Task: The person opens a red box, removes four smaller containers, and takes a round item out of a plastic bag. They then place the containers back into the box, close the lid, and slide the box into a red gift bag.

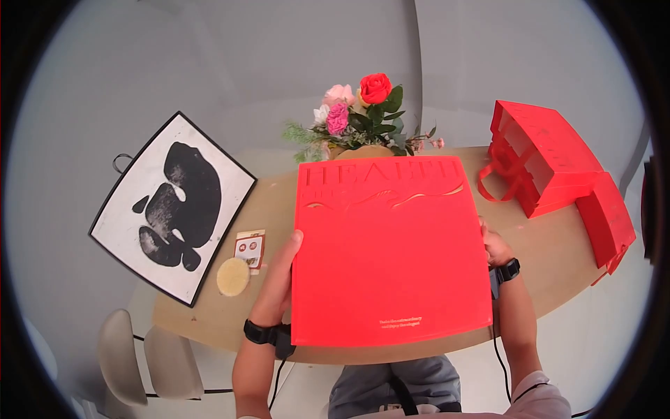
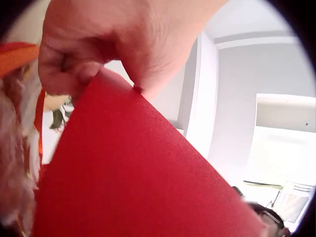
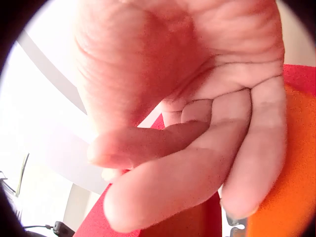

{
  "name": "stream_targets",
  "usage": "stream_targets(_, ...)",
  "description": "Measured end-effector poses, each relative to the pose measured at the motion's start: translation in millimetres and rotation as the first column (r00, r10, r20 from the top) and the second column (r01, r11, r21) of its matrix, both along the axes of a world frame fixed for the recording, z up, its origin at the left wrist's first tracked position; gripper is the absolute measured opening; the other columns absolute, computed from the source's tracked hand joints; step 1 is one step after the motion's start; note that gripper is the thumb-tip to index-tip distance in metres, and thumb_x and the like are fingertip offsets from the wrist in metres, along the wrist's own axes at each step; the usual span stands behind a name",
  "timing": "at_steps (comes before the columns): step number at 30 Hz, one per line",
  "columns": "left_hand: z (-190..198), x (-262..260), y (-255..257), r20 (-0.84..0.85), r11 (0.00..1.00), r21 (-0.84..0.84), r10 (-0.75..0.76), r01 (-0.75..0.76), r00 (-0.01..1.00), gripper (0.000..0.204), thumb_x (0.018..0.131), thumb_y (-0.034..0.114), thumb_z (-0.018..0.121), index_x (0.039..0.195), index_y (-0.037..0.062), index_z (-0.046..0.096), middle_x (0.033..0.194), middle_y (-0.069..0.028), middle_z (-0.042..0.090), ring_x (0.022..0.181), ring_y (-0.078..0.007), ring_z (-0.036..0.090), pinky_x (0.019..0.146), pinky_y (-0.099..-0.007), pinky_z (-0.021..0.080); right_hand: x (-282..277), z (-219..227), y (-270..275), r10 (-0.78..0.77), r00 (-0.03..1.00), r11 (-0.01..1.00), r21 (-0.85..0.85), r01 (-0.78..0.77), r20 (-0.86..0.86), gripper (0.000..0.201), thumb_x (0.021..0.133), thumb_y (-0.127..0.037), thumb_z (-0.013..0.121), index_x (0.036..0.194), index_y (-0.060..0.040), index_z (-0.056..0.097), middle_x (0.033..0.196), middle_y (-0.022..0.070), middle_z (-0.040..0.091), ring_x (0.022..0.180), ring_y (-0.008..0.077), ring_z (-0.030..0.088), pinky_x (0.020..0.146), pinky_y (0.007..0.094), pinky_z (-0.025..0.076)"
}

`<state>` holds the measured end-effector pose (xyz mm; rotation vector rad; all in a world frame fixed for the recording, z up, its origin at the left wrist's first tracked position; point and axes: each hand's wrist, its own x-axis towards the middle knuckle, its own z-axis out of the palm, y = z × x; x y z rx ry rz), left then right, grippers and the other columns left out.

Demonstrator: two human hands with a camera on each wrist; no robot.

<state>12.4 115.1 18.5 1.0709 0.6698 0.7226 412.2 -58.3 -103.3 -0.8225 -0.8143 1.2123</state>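
Observation:
A large red box [image 1: 391, 258], its top embossed with "HEALTH", is held up over the table in the head view. My left hand [image 1: 276, 279] grips its left edge, thumb along the rim. In the left wrist view the curled fingers of this hand [image 2: 108, 44] hold a corner of the red wall [image 2: 123, 158]. At the right edge is my right hand [image 1: 496, 248], partly hidden by the box. The right wrist view shows this hand [image 3: 197, 123] with bent fingers around the red edge [image 3: 101, 217], an orange surface [image 3: 289, 168] beside them.
Flowers [image 1: 363, 119] stand behind the box. An open red carton [image 1: 558, 160] with a ribbon is at the right. On the left are a black-framed picture [image 1: 118, 209], a round yellowish disc [image 1: 233, 277] and a small card [image 1: 249, 246]. Chairs [image 1: 118, 356] stand at lower left.

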Motion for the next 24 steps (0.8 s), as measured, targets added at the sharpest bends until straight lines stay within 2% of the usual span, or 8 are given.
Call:
stream_targets(5,64.4,-1.6,-49.4,0.186,1.0,-0.016,-0.004,0.007,0.983,0.046,0.105,0.038,0.051,0.136,0.0037,0.055,0.123,-0.0089,0.065,0.11,-0.015,0.064,0.091,-0.0304,0.053,-6.5,21.9,0.6,0.041,0.999,0.998,0.042,-0.042,0.034,0.041,0.099,-0.038,0.068,0.073,-0.0075,0.058,0.061,0.0037,0.06,0.037,0.007,0.045,0.034,0.0213,0.031)
stream_targets(9,82.6,-23.5,-48.0,0.099,0.997,-0.021,-0.069,0.072,0.993,0.047,0.098,0.027,0.055,0.139,0.0038,0.053,0.125,-0.0112,0.064,0.113,-0.0196,0.064,0.093,-0.0322,0.052,-27.7,54.1,-4.2,0.171,0.952,0.983,0.017,-0.181,0.254,0.047,0.101,-0.037,0.066,0.067,-0.0054,0.055,0.056,0.0034,0.058,0.042,0.0091,0.055,0.039,0.0241,0.041)
stream_targets(12,110.5,-26.7,-73.3,0.144,0.998,0.051,-0.028,0.021,0.989,0.056,0.087,0.019,0.058,0.139,0.0012,0.052,0.125,-0.0128,0.064,0.112,-0.0226,0.064,0.094,-0.0339,0.052,-42.2,75.9,-6.0,0.266,0.898,0.962,-0.04,-0.27,0.351,0.043,0.103,-0.035,0.063,0.075,-0.0022,0.062,0.053,0.0029,0.057,0.046,0.0103,0.059,0.044,0.0268,0.047)
stream_targets(14,124.2,-27.5,-89.5,0.196,0.956,0.277,0.043,-0.098,0.98,0.063,0.081,0.017,0.059,0.14,-0.0013,0.05,0.127,-0.0145,0.063,0.113,-0.0245,0.064,0.096,-0.0347,0.051,-50.2,88.9,-8.5,0.317,0.861,0.947,-0.092,-0.307,0.397,0.041,0.103,-0.034,0.062,0.082,0.0003,0.068,0.052,0.0026,0.057,0.048,0.0107,0.061,0.046,0.0281,0.05)
stream_targets(15,134.1,-26.9,-101.1,0.193,0.957,0.276,0.038,-0.091,0.981,0.063,0.081,0.017,0.059,0.14,-0.0013,0.05,0.127,-0.0145,0.063,0.113,-0.0245,0.064,0.096,-0.0347,0.051,-54.2,97.5,-10.1,0.297,0.861,0.953,-0.079,-0.291,0.413,0.044,0.1,-0.04,0.066,0.088,0.0022,0.071,0.053,0.0012,0.057,0.047,0.0079,0.058,0.047,0.0256,0.048)
stream_targets(17,153.4,-27.4,-124.2,0.261,0.886,0.337,0.237,-0.318,0.936,0.063,0.079,0.017,0.06,0.139,-0.0029,0.051,0.128,-0.0161,0.063,0.111,-0.0248,0.065,0.098,-0.0356,0.051,-52.5,97.8,-11.3,0.216,0.874,0.975,-0.048,-0.217,0.435,0.047,0.098,-0.042,0.069,0.106,0.0041,0.075,0.055,-0.001,0.058,0.045,0.0048,0.054,0.047,0.0223,0.045)
stream_targets(20,170.6,-62.3,-127.5,0.327,0.861,0.353,0.253,-0.366,0.911,0.06,0.081,0.017,0.06,0.137,-0.0035,0.052,0.128,-0.0166,0.063,0.109,-0.026,0.066,0.097,-0.0364,0.052,-44.4,93.1,-6.2,0.025,0.886,0.997,-0.076,0.012,0.462,0.04,0.098,-0.037,0.069,0.103,0.0017,0.076,0.058,-0.0009,0.06,0.045,0.0043,0.051,0.046,0.0221,0.043)
stream_targets(24,192.0,-87.0,-138.6,0.344,0.824,0.343,0.335,-0.45,0.877,0.056,0.084,0.019,0.059,0.135,-0.0028,0.053,0.127,-0.0163,0.064,0.106,-0.027,0.067,0.095,-0.0376,0.054,-26.5,61.4,7.2,-0.131,0.852,0.964,-0.134,0.228,0.506,0.047,0.093,-0.033,0.076,0.124,-0.0014,0.06,0.065,-0.0016,0.058,0.047,0.0062,0.05,0.046,0.0221,0.039)
